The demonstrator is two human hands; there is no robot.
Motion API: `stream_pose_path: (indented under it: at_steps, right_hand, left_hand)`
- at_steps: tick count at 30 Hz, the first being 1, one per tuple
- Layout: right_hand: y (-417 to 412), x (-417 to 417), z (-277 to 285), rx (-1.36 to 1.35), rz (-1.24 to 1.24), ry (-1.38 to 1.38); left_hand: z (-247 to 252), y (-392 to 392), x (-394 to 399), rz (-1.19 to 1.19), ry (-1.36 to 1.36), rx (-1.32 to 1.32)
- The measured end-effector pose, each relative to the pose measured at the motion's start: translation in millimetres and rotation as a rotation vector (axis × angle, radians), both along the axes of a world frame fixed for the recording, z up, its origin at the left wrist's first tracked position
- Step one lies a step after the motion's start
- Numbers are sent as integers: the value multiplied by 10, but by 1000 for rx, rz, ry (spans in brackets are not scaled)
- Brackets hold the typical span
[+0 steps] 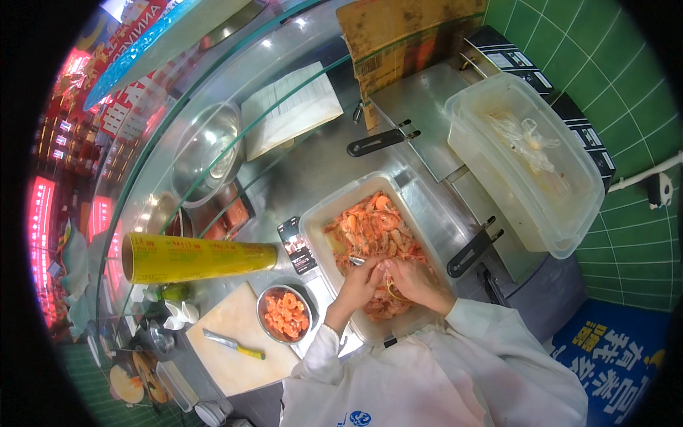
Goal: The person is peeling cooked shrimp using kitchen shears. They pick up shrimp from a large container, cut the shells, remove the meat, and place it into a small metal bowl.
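Note:
My left hand [358, 285] and my right hand [419, 284] meet at the fingertips over a pale plastic tub [349, 197]. Cooked orange shrimp [368, 229] fill much of it. Whatever is pinched between the fingertips is hidden. By my left fingers shows the metal tip [356, 260] of a small tool. A thin yellow loop [393, 291], seemingly the handle of the same tool, hangs under my right palm. Left of the tub, a steel bowl [260, 315] of peeled shrimp [287, 314] sits at the edge of a cutting board [224, 368]. A knife [235, 344] with a yellow-green handle lies on the board.
A phone [297, 245] lies against the tub's left side. Beyond it stretches a yellow film roll [200, 259]. A large steel bowl [208, 155] and glass shelving edge the far left. Right are two black-handled lids or baskets [472, 246] and a clear bin [496, 208]; cardboard [411, 48] stands behind.

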State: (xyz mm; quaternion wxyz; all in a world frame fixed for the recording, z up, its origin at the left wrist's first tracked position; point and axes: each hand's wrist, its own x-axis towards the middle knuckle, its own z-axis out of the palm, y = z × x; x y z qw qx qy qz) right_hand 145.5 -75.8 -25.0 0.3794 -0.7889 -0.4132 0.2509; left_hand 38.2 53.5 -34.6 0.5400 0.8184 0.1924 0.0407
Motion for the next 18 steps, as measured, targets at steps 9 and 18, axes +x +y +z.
stream_pose_path:
  at_steps: [9,18]
  right_hand:
    - [-16,11,15,136,45,-192]
    - [25,59,-39,86,97,-226]
  left_hand:
    - [2,-39,-2,74,36,79]
    - [-245,-13,19,280,168,-188]
